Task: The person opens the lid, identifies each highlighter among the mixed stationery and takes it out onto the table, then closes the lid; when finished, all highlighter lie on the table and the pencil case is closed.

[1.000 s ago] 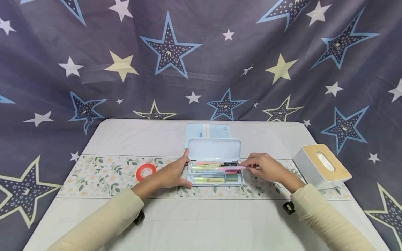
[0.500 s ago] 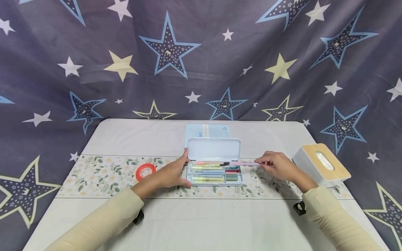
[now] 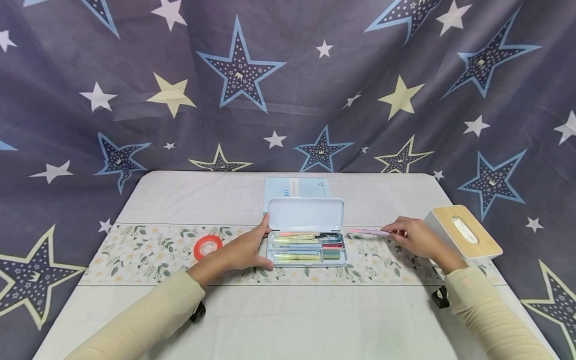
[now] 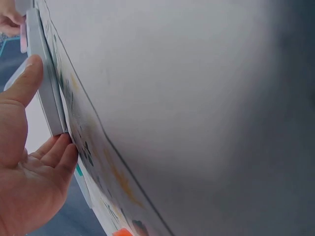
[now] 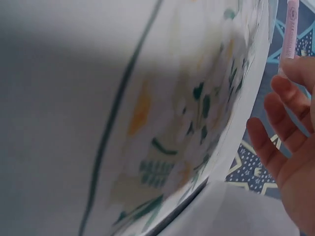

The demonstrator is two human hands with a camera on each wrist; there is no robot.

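Observation:
A pale blue pencil case (image 3: 306, 214) stands with its lid raised, several pens (image 3: 297, 245) and a green block (image 3: 331, 254) in its compartments. My left hand (image 3: 245, 250) holds the case's left end, thumb at the front corner and fingers toward the back; the left wrist view shows the thumb against the case's side (image 4: 49, 93). To the right of the case, my right hand (image 3: 416, 239) pinches one end of a slim pink pen (image 3: 366, 231). Clear of the case, the pen points left toward it. In the right wrist view the pink pen (image 5: 291, 32) has small print on its barrel.
A blue notebook (image 3: 273, 187) lies behind the case. The red tape roll (image 3: 198, 248) is left, near the left forearm. At right stands a tissue box (image 3: 483, 235) with a wooden top, close to the right hand. A floral strip (image 3: 148, 252) crosses the white table.
My right hand has drawn the pink pen out of the pencil case and moved right with it. The left hand stays on the case.

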